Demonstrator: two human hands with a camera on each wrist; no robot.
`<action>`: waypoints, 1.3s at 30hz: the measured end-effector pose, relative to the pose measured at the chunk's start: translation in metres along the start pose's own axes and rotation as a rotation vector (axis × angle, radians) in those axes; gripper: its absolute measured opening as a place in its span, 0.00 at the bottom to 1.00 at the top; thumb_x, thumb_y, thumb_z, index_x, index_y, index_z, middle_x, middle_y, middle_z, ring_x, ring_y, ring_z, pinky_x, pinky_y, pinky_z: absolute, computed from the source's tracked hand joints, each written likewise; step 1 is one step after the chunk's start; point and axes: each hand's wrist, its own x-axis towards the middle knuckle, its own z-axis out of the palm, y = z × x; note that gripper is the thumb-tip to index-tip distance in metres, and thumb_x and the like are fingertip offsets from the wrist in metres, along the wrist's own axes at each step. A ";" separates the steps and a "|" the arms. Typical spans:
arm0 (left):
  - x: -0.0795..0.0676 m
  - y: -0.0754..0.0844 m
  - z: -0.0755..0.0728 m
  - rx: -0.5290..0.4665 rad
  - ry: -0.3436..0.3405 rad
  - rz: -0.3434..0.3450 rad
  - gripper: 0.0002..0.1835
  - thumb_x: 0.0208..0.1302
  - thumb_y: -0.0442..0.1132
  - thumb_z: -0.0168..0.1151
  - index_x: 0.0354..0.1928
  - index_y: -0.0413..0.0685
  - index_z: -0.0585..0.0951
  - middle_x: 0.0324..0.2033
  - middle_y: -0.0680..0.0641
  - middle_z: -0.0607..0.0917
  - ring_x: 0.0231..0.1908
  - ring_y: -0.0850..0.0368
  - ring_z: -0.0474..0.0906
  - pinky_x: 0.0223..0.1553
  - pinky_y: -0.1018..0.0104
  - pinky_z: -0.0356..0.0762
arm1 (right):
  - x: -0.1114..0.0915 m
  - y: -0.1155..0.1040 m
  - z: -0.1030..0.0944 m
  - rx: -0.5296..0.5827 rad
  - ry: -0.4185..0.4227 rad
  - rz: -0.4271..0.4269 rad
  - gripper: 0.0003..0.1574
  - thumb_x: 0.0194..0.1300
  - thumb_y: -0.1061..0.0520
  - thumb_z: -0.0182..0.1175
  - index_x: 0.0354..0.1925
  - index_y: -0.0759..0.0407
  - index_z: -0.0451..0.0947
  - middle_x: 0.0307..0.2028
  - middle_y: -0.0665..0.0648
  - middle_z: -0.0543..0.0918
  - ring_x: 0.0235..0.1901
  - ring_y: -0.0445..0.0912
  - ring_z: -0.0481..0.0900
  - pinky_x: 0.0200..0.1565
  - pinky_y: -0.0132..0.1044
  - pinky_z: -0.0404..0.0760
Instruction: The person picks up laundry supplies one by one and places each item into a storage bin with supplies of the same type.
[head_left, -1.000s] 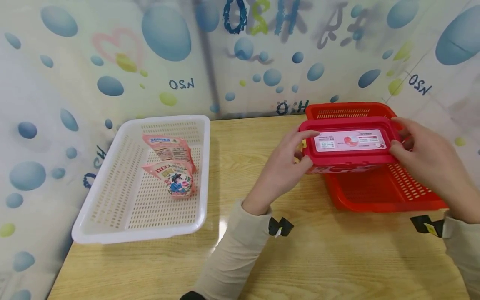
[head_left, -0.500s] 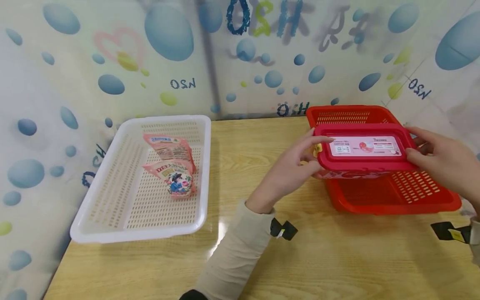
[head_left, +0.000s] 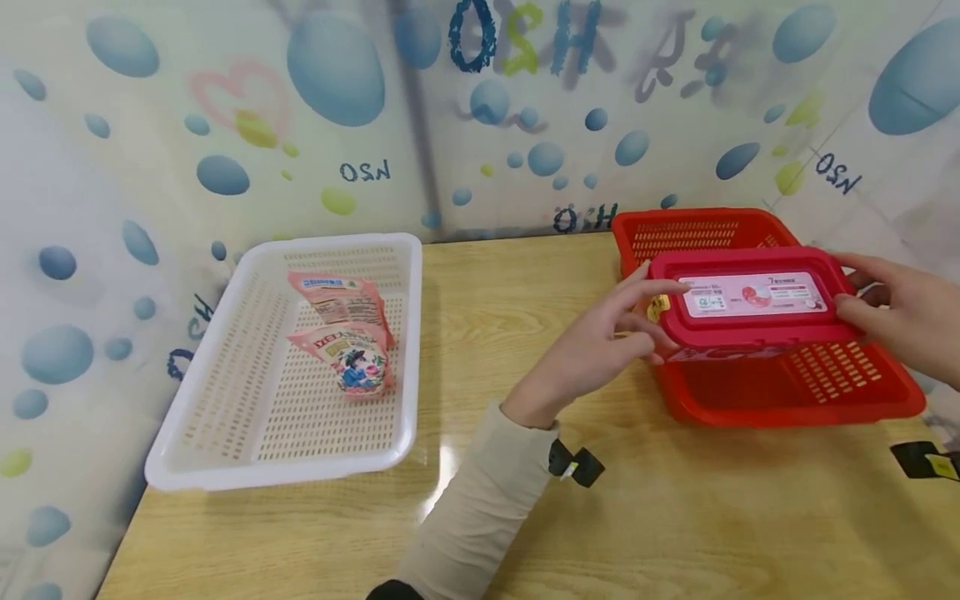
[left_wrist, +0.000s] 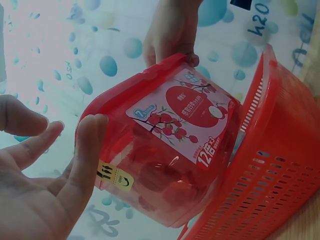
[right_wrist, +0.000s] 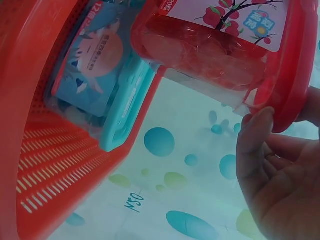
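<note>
A clear plastic box with a red lid is held over the red basket, its printed label facing the left wrist camera. My right hand grips the lid's right end between thumb and fingers. At the opposite end, my left hand has its fingers spread; in the left wrist view a finger lies against the box's end, or very close to it, with the thumb standing away. Inside the basket, the right wrist view shows a second box with a turquoise lid.
A white perforated basket stands to the left on the wooden table. Two pink pouches, a front one and a rear one, lie in it. A wall sheet with printed bubbles closes off the back.
Both hands and the red-lidded box have moved rightward and slightly down over the red basket. The left hand's fingers have loosened at the box's left end. The pouches have stayed put.
</note>
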 end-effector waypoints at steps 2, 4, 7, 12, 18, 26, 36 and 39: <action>0.001 0.000 0.000 -0.004 -0.004 0.003 0.27 0.59 0.25 0.48 0.61 0.49 0.65 0.66 0.60 0.49 0.37 0.56 0.77 0.38 0.68 0.76 | 0.000 0.001 -0.002 -0.004 -0.001 0.004 0.43 0.65 0.52 0.48 0.66 0.69 0.38 0.44 0.73 0.63 0.32 0.60 0.70 0.22 0.47 0.78; 0.002 -0.001 0.001 -0.015 -0.011 0.008 0.27 0.59 0.25 0.47 0.61 0.48 0.64 0.64 0.58 0.54 0.36 0.57 0.77 0.39 0.67 0.76 | 0.000 0.001 -0.003 -0.008 0.003 0.004 0.42 0.65 0.53 0.48 0.66 0.69 0.38 0.44 0.74 0.63 0.32 0.61 0.69 0.22 0.47 0.78; 0.005 -0.001 0.001 -0.038 -0.025 0.011 0.27 0.59 0.25 0.47 0.61 0.48 0.64 0.55 0.50 0.69 0.34 0.55 0.77 0.40 0.66 0.76 | 0.000 0.004 -0.004 -0.016 0.017 0.003 0.42 0.65 0.54 0.48 0.66 0.69 0.39 0.44 0.74 0.63 0.31 0.62 0.70 0.22 0.48 0.78; 0.007 -0.002 0.003 -0.080 -0.037 -0.001 0.27 0.60 0.26 0.46 0.62 0.49 0.63 0.40 0.41 0.77 0.35 0.53 0.78 0.42 0.66 0.75 | -0.001 0.010 -0.006 -0.012 0.042 0.006 0.41 0.65 0.55 0.48 0.66 0.70 0.40 0.44 0.75 0.63 0.31 0.61 0.70 0.22 0.47 0.78; 0.009 -0.004 0.006 -0.099 -0.027 -0.005 0.26 0.60 0.26 0.45 0.60 0.49 0.65 0.44 0.45 0.75 0.37 0.59 0.76 0.42 0.65 0.75 | -0.002 0.016 -0.007 -0.002 0.077 0.003 0.39 0.65 0.58 0.47 0.66 0.69 0.41 0.43 0.74 0.64 0.30 0.60 0.70 0.21 0.42 0.78; 0.012 -0.005 0.009 -0.054 -0.021 0.012 0.26 0.58 0.25 0.49 0.60 0.49 0.66 0.54 0.54 0.68 0.50 0.57 0.67 0.40 0.67 0.76 | -0.005 0.021 -0.009 0.043 0.105 0.023 0.39 0.64 0.58 0.47 0.66 0.68 0.41 0.44 0.74 0.63 0.24 0.55 0.73 0.17 0.35 0.76; 0.015 -0.007 0.011 -0.114 -0.040 0.012 0.29 0.57 0.22 0.48 0.61 0.49 0.65 0.62 0.57 0.59 0.57 0.62 0.59 0.43 0.69 0.73 | -0.007 0.025 -0.007 0.090 0.131 0.046 0.39 0.64 0.59 0.46 0.67 0.66 0.41 0.45 0.76 0.61 0.18 0.48 0.74 0.15 0.39 0.76; 0.014 -0.007 0.011 -0.105 -0.045 0.031 0.29 0.56 0.21 0.48 0.61 0.48 0.64 0.61 0.57 0.60 0.57 0.63 0.59 0.44 0.69 0.73 | -0.006 0.026 -0.008 0.085 0.142 0.043 0.39 0.64 0.59 0.46 0.67 0.66 0.41 0.45 0.76 0.62 0.17 0.48 0.74 0.15 0.38 0.75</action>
